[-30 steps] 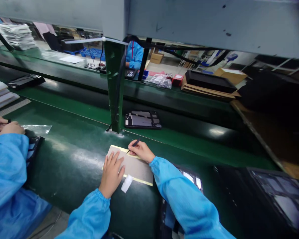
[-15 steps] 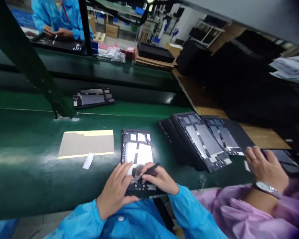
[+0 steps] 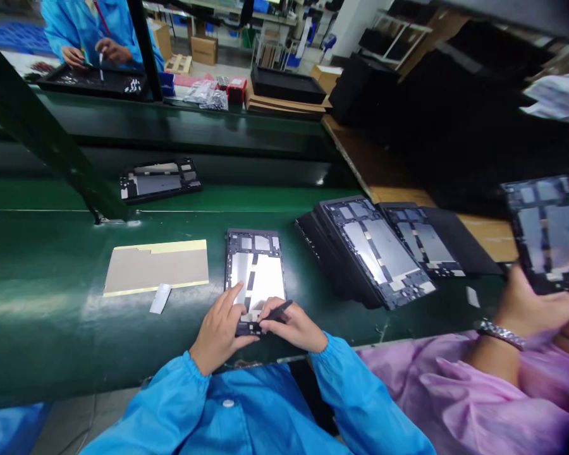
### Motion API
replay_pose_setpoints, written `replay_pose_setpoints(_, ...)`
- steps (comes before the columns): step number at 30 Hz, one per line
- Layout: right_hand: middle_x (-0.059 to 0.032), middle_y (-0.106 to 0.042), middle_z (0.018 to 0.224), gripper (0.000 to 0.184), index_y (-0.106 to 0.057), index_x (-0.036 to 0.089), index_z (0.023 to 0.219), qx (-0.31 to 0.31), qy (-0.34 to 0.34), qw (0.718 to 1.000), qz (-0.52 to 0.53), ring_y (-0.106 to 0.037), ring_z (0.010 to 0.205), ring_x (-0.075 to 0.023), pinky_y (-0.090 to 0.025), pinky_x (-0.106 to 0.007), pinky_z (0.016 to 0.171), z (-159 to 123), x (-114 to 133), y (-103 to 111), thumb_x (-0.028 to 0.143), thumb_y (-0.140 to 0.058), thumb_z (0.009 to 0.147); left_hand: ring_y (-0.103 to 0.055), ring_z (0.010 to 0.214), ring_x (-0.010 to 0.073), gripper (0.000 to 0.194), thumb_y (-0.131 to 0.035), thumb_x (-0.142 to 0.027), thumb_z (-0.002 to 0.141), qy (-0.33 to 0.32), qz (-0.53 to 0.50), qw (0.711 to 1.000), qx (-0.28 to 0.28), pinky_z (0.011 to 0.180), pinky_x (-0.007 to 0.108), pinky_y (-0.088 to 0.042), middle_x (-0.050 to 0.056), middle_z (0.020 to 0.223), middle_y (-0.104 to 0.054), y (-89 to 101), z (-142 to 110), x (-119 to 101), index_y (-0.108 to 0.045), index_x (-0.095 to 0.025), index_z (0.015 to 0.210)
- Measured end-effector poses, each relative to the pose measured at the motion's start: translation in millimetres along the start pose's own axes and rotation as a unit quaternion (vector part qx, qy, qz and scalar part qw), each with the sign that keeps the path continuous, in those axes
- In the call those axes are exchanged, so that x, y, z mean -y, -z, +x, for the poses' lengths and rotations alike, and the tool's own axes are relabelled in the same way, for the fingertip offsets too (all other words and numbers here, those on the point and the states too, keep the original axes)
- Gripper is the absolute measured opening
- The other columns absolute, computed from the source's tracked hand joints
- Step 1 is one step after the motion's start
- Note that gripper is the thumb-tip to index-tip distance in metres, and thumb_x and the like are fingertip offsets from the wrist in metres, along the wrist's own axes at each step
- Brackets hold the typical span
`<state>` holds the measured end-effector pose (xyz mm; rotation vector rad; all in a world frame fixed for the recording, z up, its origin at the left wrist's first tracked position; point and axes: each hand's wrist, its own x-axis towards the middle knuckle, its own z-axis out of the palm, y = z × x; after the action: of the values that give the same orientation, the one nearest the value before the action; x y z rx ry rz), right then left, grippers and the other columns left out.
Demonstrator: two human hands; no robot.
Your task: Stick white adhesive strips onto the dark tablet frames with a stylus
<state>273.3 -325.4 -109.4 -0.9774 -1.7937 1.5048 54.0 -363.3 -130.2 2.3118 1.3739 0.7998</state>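
A dark tablet frame (image 3: 255,265) with silver panels lies on the green bench in front of me. My left hand (image 3: 220,328) rests on its near edge, index finger stretched onto a silver panel, thumb pressing the edge. My right hand (image 3: 291,325) is closed on black tweezers (image 3: 275,311), whose tip touches the frame's near edge beside my left thumb. A tan sheet with yellow borders (image 3: 156,267) lies to the left, with a small white strip (image 3: 160,298) just in front of it.
A stack of tablet frames (image 3: 374,249) sits to the right. A person in a pink sleeve (image 3: 455,385) holds up another frame (image 3: 547,230). One frame (image 3: 159,179) lies on the conveyor behind a green post (image 3: 47,136). A person in blue (image 3: 99,38) works across the line.
The view swung from the tan sheet to the tablet frame, and my hands moved onto its near edge. The person on the right lifted a frame off the bench.
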Motion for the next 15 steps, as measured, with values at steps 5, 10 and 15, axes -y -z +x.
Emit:
replay_pose_setpoints(5,-0.0053,-0.071,0.086,0.018,-0.066,0.020,0.092,0.009,0.022,0.999,-0.040,-0.069,0.080,-0.0186,-0.054,-0.031,0.077,-0.6,2.1,1.2,0.038,-0.067,0.093,-0.045,0.141,0.0366,0.048,-0.085,-0.033,0.075,-0.003,-0.010,1.000,0.002,0.106,0.053,-0.049,0.021,0.156,-0.040,-2.2,-2.5,0.6,-0.050,-0.021,0.105)
replay_pose_setpoints(10,-0.0050,-0.070,0.085,0.016,-0.065,0.020,0.091,0.011,0.035,0.998,-0.055,-0.068,0.079,-0.0180,-0.054,-0.030,0.075,-0.8,3.0,0.4,0.035,-0.067,0.094,-0.045,0.140,0.0364,0.050,-0.085,-0.033,0.075,-0.014,-0.007,1.000,-0.005,0.106,0.052,-0.050,0.024,0.155,-0.041,-1.5,-1.5,1.2,-0.049,-0.020,0.106)
replay_pose_setpoints(15,-0.0056,-0.070,0.085,0.016,-0.066,0.020,0.091,0.007,0.048,0.997,-0.060,-0.068,0.078,-0.0180,-0.054,-0.030,0.074,-0.7,2.3,-0.7,0.036,-0.066,0.094,-0.045,0.140,0.0354,0.047,-0.083,-0.033,0.076,-0.009,-0.014,1.000,-0.005,0.106,0.052,-0.050,0.022,0.155,-0.041,0.2,-0.6,0.0,-0.050,-0.021,0.107)
